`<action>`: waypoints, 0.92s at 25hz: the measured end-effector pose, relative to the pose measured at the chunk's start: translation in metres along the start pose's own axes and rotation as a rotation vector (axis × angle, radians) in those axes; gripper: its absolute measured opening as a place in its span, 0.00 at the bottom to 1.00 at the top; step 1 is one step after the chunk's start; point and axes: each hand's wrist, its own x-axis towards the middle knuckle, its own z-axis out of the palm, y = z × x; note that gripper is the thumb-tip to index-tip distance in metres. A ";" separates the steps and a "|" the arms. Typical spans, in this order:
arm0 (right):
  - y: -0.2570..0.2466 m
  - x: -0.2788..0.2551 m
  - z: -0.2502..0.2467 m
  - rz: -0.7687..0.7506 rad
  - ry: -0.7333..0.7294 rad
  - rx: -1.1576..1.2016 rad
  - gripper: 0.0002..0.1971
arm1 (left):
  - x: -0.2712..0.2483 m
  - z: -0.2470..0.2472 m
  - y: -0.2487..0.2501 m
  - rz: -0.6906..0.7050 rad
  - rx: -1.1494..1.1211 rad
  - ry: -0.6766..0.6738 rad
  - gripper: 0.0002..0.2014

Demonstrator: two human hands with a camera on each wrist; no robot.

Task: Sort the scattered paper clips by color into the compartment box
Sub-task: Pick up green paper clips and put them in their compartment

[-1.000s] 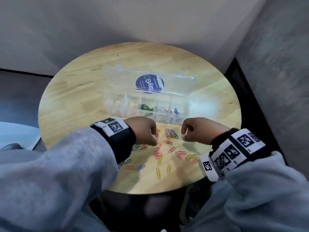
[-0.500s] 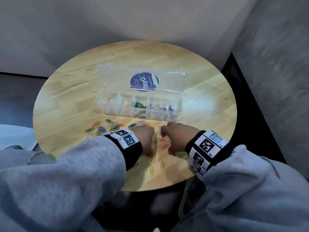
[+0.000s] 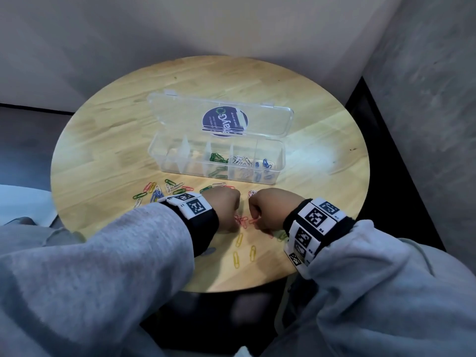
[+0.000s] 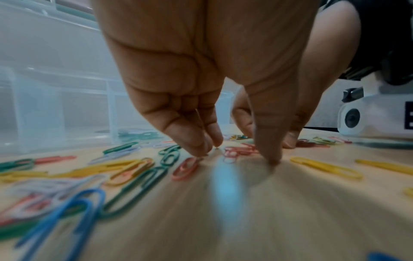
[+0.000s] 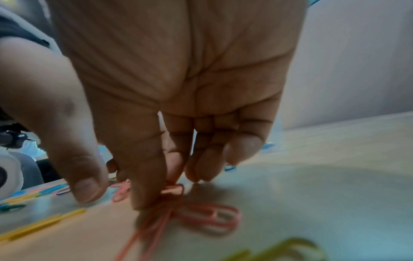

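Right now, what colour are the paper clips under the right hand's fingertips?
Pinkish red. The red clips under the right hand show best in the right wrist view.

The round table (image 3: 108, 140) is pale wood with a visible grain and a soft sheen that catches light just right of the compartment box (image 3: 216, 161). That box is clear, smooth, glossy plastic, its lid bearing a dark printed sticker (image 3: 224, 121). Paper clips (image 4: 185, 168) in front of the box look smoothly colour-coated. Sleeves (image 3: 103, 266) are matt grey fleecy cloth.
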 end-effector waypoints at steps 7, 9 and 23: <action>0.003 0.005 0.002 0.024 -0.037 -0.014 0.06 | 0.005 -0.001 0.012 0.060 0.108 -0.029 0.15; 0.004 0.005 0.003 0.041 -0.026 -0.002 0.11 | 0.005 -0.001 0.013 0.062 0.127 -0.027 0.13; 0.052 -0.017 -0.022 0.197 -0.013 0.737 0.08 | -0.002 -0.003 0.006 -0.124 0.181 -0.055 0.18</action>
